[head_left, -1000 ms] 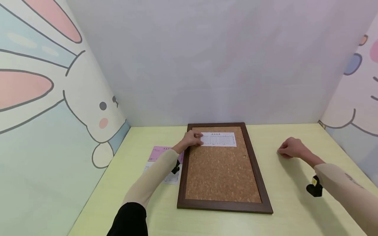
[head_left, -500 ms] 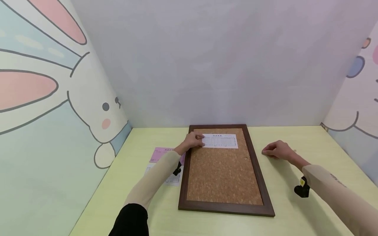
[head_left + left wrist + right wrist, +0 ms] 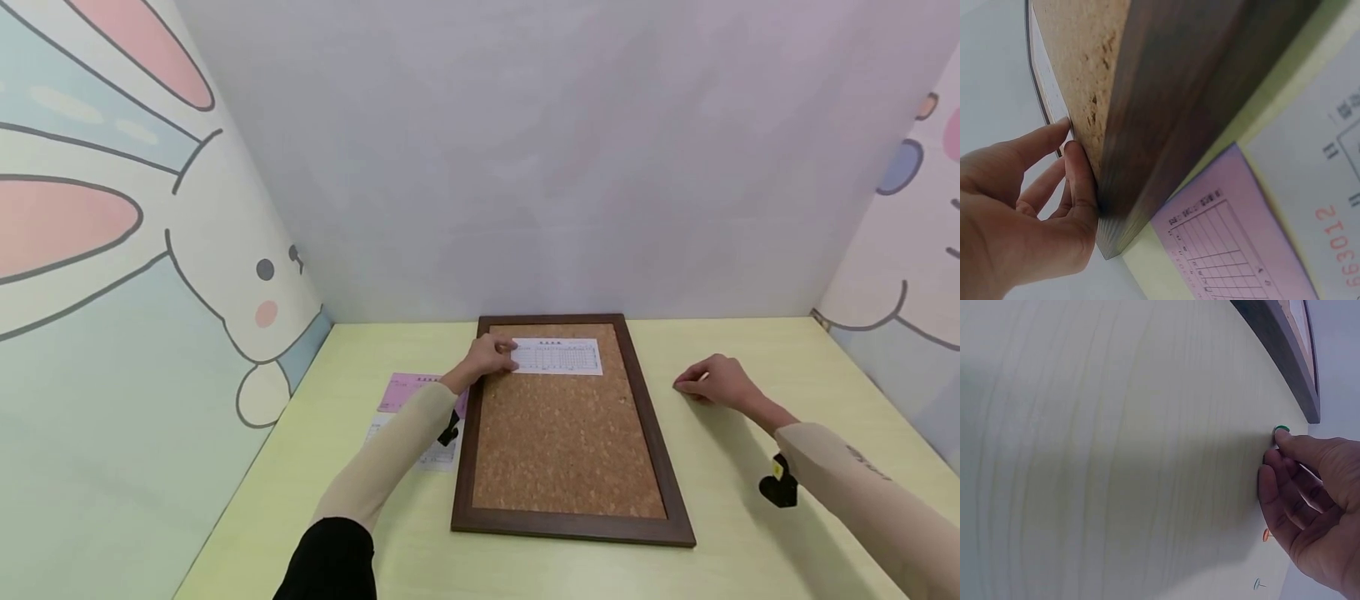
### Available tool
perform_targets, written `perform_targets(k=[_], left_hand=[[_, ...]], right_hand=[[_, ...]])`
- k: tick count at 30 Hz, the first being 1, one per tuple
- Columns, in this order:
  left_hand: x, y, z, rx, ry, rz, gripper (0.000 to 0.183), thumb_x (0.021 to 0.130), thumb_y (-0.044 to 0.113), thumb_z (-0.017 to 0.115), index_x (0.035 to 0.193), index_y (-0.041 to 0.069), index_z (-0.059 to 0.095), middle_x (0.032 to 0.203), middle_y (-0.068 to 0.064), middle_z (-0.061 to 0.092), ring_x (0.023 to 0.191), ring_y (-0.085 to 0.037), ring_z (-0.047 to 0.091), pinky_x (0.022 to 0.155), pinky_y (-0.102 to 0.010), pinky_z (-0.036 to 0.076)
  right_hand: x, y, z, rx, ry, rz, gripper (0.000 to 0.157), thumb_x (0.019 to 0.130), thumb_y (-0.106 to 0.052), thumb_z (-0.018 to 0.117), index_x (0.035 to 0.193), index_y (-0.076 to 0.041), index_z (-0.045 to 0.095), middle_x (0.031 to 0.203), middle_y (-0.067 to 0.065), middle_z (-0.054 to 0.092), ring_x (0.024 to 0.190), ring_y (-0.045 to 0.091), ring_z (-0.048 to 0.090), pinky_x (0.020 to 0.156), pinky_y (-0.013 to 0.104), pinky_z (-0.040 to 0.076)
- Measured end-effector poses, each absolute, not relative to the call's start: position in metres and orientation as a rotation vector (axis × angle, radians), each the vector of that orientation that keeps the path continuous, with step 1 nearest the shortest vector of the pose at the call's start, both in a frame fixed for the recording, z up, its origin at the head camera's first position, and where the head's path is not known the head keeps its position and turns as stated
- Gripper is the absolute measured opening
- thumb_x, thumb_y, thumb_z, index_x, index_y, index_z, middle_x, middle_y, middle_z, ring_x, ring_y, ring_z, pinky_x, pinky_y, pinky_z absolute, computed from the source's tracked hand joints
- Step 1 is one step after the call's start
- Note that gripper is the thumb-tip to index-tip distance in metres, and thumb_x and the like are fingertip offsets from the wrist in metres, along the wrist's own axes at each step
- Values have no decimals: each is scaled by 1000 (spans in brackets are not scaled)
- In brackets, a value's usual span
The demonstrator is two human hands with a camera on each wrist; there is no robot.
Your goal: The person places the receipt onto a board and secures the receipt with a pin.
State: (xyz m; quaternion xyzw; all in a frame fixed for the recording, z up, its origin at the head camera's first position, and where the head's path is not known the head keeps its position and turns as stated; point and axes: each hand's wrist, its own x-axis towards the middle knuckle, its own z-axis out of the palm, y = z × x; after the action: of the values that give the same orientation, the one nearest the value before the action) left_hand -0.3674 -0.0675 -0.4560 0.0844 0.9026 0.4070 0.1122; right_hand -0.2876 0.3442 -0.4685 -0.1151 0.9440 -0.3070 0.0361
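Observation:
A white printed form (image 3: 558,357) lies across the upper part of a brown-framed cork board (image 3: 566,442). My left hand (image 3: 489,355) reaches over the board's left frame, its thumb and forefinger spread apart and pressing on the form's left end. In the left wrist view, those fingertips (image 3: 1067,125) are right at the paper's edge, low over the cork. Right of the board, my right hand (image 3: 722,381) is close over the table. Its thumb and forefinger pinch a green thumbtack (image 3: 1282,428), mostly covered by the fingertips in the right wrist view.
An orange thumbtack (image 3: 1266,535) and a pale one (image 3: 1257,584) lie on the table (image 3: 1116,456) beside the right hand. Left of the board are a purple printed form (image 3: 405,390) and a white one (image 3: 438,457), partly behind the left sleeve. A wall stands behind.
My right hand has moved left along the table towards the board, most of it in the first half second. The left hand and the form beneath it have stayed put.

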Motion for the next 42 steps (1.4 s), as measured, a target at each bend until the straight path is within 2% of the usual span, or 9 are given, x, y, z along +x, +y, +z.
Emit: perform_targets(k=[6,11,16,25,31,34,38,42], left_hand=[[-367,-68,-457,252,2645,1189,43,87,12,78,129,3,69,127,-19,64,97,-21,51,76,-27,45],[-368,-68,-456,253,2639,1205,43,87,11,78,128,3,70,126,-19,64,98,-22,53,77,-28,46],[-367,-68,-455,264,2642,1188,41,86,12,79,126,4,72,120,-17,65,94,-22,54,76,-30,50],[-366,-66,-454,263,2647,1185,42,87,9,78,128,3,70,122,-20,65,89,-17,51,68,-23,44],[-365,-66,-455,244,2643,1187,42,87,10,79,128,3,70,118,-18,63,88,-18,50,64,-22,43],[-366,-67,-456,240,2638,1195,43,86,10,79,127,3,70,117,-18,62,88,-18,50,64,-22,43],[-367,-67,-455,221,2639,1194,42,87,11,79,127,4,71,119,-18,63,90,-20,51,66,-24,43],[-367,-67,-455,226,2642,1183,41,87,12,79,127,5,71,122,-19,63,92,-21,51,69,-24,44]], right_hand=[[-287,343,-468,-376,2898,-935,19,94,-15,73,98,3,79,67,3,72,54,8,58,52,23,42],[-288,344,-467,-429,2876,-946,22,94,-15,73,103,5,78,78,8,77,56,8,61,53,23,45],[-290,344,-468,-460,2901,-902,23,92,-18,76,101,3,79,86,13,79,59,5,61,55,23,45],[-295,341,-474,-522,2974,-825,19,89,-17,78,95,1,81,84,13,79,62,2,59,57,23,45],[-298,338,-471,-535,2970,-830,19,90,-17,77,94,1,81,81,10,78,63,2,61,58,23,46],[-301,335,-464,-454,2893,-935,24,93,-16,73,100,6,78,83,12,79,66,5,67,61,23,52],[-307,328,-453,-294,2724,-1164,33,99,-16,67,115,14,71,96,20,78,77,11,75,69,28,60],[-316,316,-446,-222,2608,-1367,40,101,-16,65,122,18,64,102,22,77,81,6,75,76,28,61]])
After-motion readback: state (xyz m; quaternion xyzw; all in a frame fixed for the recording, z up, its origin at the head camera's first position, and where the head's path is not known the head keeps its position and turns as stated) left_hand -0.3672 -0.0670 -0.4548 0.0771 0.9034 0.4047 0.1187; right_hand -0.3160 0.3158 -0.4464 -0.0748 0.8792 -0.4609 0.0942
